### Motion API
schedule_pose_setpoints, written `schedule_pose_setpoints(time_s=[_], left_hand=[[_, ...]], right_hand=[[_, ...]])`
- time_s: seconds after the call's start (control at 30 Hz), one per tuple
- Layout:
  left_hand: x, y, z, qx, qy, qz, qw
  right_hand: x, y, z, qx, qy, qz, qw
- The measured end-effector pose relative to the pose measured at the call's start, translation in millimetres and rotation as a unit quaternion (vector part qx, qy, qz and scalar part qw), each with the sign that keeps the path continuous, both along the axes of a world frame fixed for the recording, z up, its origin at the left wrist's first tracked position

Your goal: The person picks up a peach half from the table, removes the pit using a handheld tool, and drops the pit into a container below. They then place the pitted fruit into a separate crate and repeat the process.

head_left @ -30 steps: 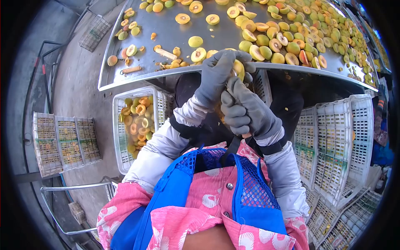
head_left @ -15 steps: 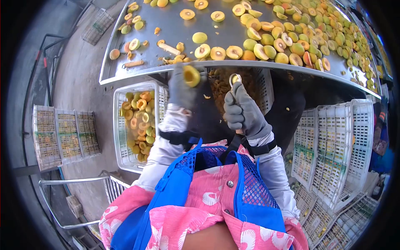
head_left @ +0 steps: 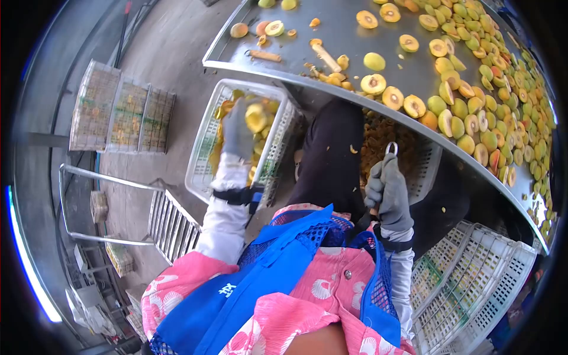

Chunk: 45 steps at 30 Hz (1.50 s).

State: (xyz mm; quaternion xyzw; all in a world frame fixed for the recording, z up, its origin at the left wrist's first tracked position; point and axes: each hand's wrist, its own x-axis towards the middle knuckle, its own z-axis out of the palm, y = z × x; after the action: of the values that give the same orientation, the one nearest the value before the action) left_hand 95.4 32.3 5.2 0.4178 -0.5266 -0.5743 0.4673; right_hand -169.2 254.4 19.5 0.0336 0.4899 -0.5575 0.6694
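Note:
My left hand [head_left: 238, 131], in a grey glove, is over the white crate [head_left: 194, 155] of halved fruit at the left. A hollowed fruit half [head_left: 256, 118] shows beside its fingers; motion blur hides whether they still grip it. My right hand [head_left: 390, 192], also gloved, is closed around a pitting tool [head_left: 391, 148] whose metal loop points up and looks bare. Below the table edge, a second crate [head_left: 427, 171] holds brown-orange scraps. Cut fruit halves [head_left: 414, 106] lie on the metal table [head_left: 331, 44] above.
Two wooden-handled tools [head_left: 264, 55] [head_left: 325, 57] lie on the table. Stacked crates [head_left: 121, 109] stand at the left, with a metal-framed trolley [head_left: 174, 228] below them. More white crates [head_left: 467, 278] stand at the lower right. My dark-clothed leg [head_left: 331, 154] is between the fruit and scrap crates.
My left hand has moved from the table edge to over the fruit crate. The view has turned left. The fruit piece in the tool's loop is gone; my right hand still holds the tool.

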Motion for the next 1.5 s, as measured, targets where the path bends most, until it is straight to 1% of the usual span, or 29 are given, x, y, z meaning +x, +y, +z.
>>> schedule_pose_setpoints(time_s=[0.03, 0.07, 0.1, 0.17, 0.23, 0.3, 0.37, 0.4, 0.47, 0.5, 0.6, 0.63, 0.7, 0.77, 0.8, 0.83, 0.87, 0.9, 0.97, 1.0, 1.03, 1.1, 1.13, 1.17, 1.23, 1.3, 1.37, 1.43, 1.5], left_hand=[[16, -15, -5, -0.004, -0.191, 0.158, 0.969], [48, -31, -19, -0.214, -0.499, 0.190, 0.818], [46, -33, -13, -0.360, -0.508, 0.255, 0.740], [-25, -22, 22, -0.309, -0.361, 0.229, 0.850], [-90, -35, 4, -0.302, -0.254, 0.065, 0.916], [-172, -22, 20, -0.184, -0.259, -0.116, 0.941], [-227, -24, 22, -0.228, -0.464, -0.226, 0.826], [-242, -26, 16, -0.231, -0.464, -0.231, 0.824], [-263, -32, 2, -0.316, -0.567, -0.307, 0.696], [-268, -38, -4, -0.319, -0.567, -0.312, 0.693], [-267, -47, -9, -0.203, -0.537, -0.322, 0.753], [-264, -48, -13, -0.202, -0.534, -0.322, 0.755], [-255, -50, -27, -0.093, -0.443, -0.285, 0.845], [-245, -42, -17, -0.135, -0.400, -0.273, 0.864], [-239, -38, -11, -0.028, -0.235, -0.312, 0.920], [-234, -29, 4, 0.080, -0.058, -0.340, 0.935], [-230, -8, 28, 0.114, 0.021, -0.369, 0.922], [-226, 7, 31, 0.112, 0.025, -0.370, 0.922], [-222, 27, 34, 0.138, 0.074, -0.338, 0.928], [-218, 30, 24, 0.050, 0.045, -0.347, 0.935], [-215, 35, 19, 0.050, 0.050, -0.349, 0.934], [-210, 46, 11, -0.146, 0.006, -0.353, 0.924], [-208, 56, 21, -0.035, 0.025, -0.370, 0.928], [-207, 62, 27, -0.035, 0.029, -0.370, 0.928], [-208, 73, 39, 0.234, 0.211, -0.381, 0.869], [-207, 91, 61, 0.247, 0.254, -0.339, 0.871], [-207, 97, 68, 0.100, 0.226, -0.339, 0.908], [-205, 99, 68, 0.094, 0.234, -0.338, 0.907], [-205, 102, 68, 0.089, 0.240, -0.337, 0.906]], right_hand=[[0, 1, -3, 0.003, 0.018, -0.008, 1.000], [0, 2, -7, -0.008, 0.023, -0.007, 1.000], [-1, 3, -10, -0.016, 0.028, -0.006, 0.999], [-2, 0, -12, -0.006, 0.027, 0.002, 1.000], [-4, -4, -9, -0.005, 0.042, 0.002, 0.999], [-11, -1, -10, -0.003, 0.051, -0.001, 0.999], [-18, 3, -13, 0.010, 0.070, -0.025, 0.997], [-23, 7, -18, 0.006, 0.069, -0.038, 0.997], [-30, 9, -19, 0.009, 0.072, -0.070, 0.995], [-31, 10, -19, 0.014, 0.076, -0.096, 0.992], [-32, -2, -19, -0.033, 0.165, -0.080, 0.982], [-33, -8, -15, -0.031, 0.168, -0.079, 0.982], [-33, -22, -3, -0.057, 0.186, -0.049, 0.980], [-26, -31, 6, -0.083, 0.219, -0.058, 0.971], [-24, -33, 14, -0.078, 0.241, -0.028, 0.967], [-21, -35, 21, -0.071, 0.264, 0.002, 0.962], [-18, -36, 24, -0.079, 0.313, 0.017, 0.946], [-13, -35, 27, -0.078, 0.317, 0.017, 0.945], [-5, -32, 30, -0.139, 0.432, 0.025, 0.890], [0, -32, 24, -0.154, 0.456, 0.001, 0.876], [3, -30, 22, -0.152, 0.461, 0.001, 0.874], [6, -26, 21, -0.136, 0.514, -0.038, 0.846], [7, -23, 22, -0.134, 0.517, -0.037, 0.845], [9, -20, 23, -0.119, 0.509, -0.043, 0.851], [11, -15, 31, -0.105, 0.505, -0.050, 0.855], [16, -10, 48, -0.082, 0.408, -0.069, 0.907], [20, -8, 55, -0.094, 0.406, -0.083, 0.905], [22, -6, 54, -0.107, 0.401, -0.096, 0.905], [25, -7, 48, -0.116, 0.458, -0.100, 0.876]])
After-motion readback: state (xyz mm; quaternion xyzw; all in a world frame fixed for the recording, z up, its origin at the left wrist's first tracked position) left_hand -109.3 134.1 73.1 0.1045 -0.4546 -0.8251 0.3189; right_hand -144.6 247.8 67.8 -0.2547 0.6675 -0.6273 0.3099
